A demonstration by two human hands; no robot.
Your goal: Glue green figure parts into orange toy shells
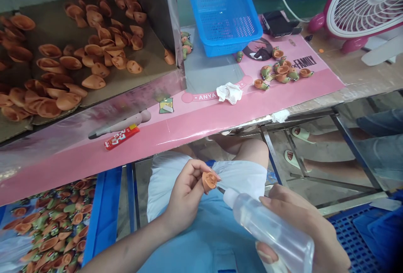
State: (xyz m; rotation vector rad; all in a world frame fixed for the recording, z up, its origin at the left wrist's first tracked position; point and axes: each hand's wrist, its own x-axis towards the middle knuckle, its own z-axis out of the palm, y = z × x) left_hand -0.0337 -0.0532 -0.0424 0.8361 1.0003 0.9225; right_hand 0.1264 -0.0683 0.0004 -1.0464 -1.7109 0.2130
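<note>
Over my lap, my left hand [185, 193] pinches a small orange clay-like cup [209, 182] between thumb and fingers, its hollow side turned up. My right hand [302, 222] is wrapped round a clear squeeze bottle [270, 229] with a white cap. The bottle's thin dark tip points at the cup's hollow, at or very near its edge. On the pink mat [189, 126] beyond my hands lie a crumpled white tissue [229, 93] and a red packet [122, 137]. A group of orange-and-green pieces [283, 71] sits at the mat's right part.
A box [132, 97] of orange cups stands at the upper left. Below it, a blue crate [105, 210] holds many orange-and-green pieces. A blue basket [225, 44], a black device [278, 23] and a pink fan [333, 9] are at the back. Another person's legs [333, 166] show at right.
</note>
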